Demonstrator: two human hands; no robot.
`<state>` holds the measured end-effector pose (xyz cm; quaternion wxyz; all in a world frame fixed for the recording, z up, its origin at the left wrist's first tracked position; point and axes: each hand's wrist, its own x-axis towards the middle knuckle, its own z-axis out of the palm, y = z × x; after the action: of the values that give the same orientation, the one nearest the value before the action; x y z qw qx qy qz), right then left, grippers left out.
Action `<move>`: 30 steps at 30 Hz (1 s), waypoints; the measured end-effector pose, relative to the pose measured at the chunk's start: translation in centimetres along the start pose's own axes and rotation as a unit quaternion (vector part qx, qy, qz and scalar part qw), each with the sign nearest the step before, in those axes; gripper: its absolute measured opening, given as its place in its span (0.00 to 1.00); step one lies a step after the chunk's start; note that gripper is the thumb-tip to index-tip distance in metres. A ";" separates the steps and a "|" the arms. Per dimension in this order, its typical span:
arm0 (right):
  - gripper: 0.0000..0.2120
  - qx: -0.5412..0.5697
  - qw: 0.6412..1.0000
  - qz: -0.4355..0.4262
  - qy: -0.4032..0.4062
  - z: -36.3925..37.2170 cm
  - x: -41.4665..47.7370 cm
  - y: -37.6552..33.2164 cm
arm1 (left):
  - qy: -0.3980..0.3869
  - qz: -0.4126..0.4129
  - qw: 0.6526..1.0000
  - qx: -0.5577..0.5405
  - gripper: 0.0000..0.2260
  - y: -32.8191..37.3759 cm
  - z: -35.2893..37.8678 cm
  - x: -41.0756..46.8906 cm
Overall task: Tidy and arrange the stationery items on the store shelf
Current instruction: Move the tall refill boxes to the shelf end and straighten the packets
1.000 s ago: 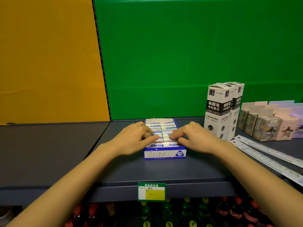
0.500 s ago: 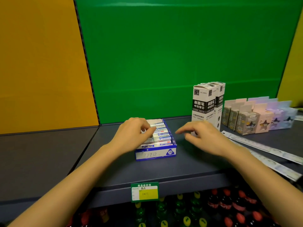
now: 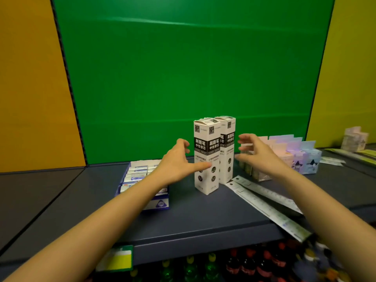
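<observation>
Two tall white cartons stand upright side by side on the grey shelf, near its middle. Each bears a black band with white Chinese print, "刷题笔" over "中性替芯", and dark round marks lower down; the finer text is too small to read. The left hand is spread wide just left of the front carton, thumb tip at its face, holding nothing. The right hand is also spread wide, just right of the rear carton, apart from it, holding nothing. To the left lies a blue tray of small white packs, marked "2B" on its front. Two long rulers lie slanted at the right, overhanging the shelf edge. Behind them stand pastel boxes. A green-and-yellow price tag hangs below, blurred.
</observation>
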<state>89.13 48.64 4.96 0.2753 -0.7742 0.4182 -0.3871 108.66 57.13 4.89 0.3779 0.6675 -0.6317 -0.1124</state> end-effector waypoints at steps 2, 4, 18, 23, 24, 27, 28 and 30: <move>0.35 0.037 0.998 0.020 -0.051 -0.3 1.5 0.2 | 0.002 -0.027 0.999 -0.039 0.40 0.6 1.2 0.9; 0.41 0.079 0.991 0.035 -0.098 -0.3 2.7 0.5 | 0.015 -0.039 0.997 -0.068 0.40 1.0 2.3 1.4; 0.25 0.178 0.973 -0.006 -0.146 2.1 4.5 0.8 | 0.110 -0.032 0.982 -0.153 0.25 0.9 3.8 1.1; 0.31 0.179 0.983 -0.048 -0.004 -0.4 2.9 -1.6 | 0.119 0.013 0.967 -0.223 0.23 2.9 0.3 0.5; 0.31 0.177 0.983 -0.051 0.018 -1.3 2.2 -1.8 | 0.107 0.028 0.965 -0.236 0.22 3.6 -0.1 0.5; 0.32 0.181 0.979 -0.043 0.086 -4.2 -0.4 -1.6 | 0.060 0.073 0.959 -0.266 0.21 5.9 -0.2 0.5; 0.32 0.180 0.977 -0.038 0.107 -5.3 -1.3 -1.2 | 0.039 0.085 0.957 -0.275 0.21 6.7 0.1 0.6; 0.30 0.173 0.974 -0.024 0.145 -7.6 -3.5 -0.1 | -0.006 0.099 0.952 -0.289 0.21 8.3 1.6 0.9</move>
<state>81.65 50.95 7.83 0.3321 -0.6601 0.3617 -0.5685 101.52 56.44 9.46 0.5598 0.4628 -0.6377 -0.2564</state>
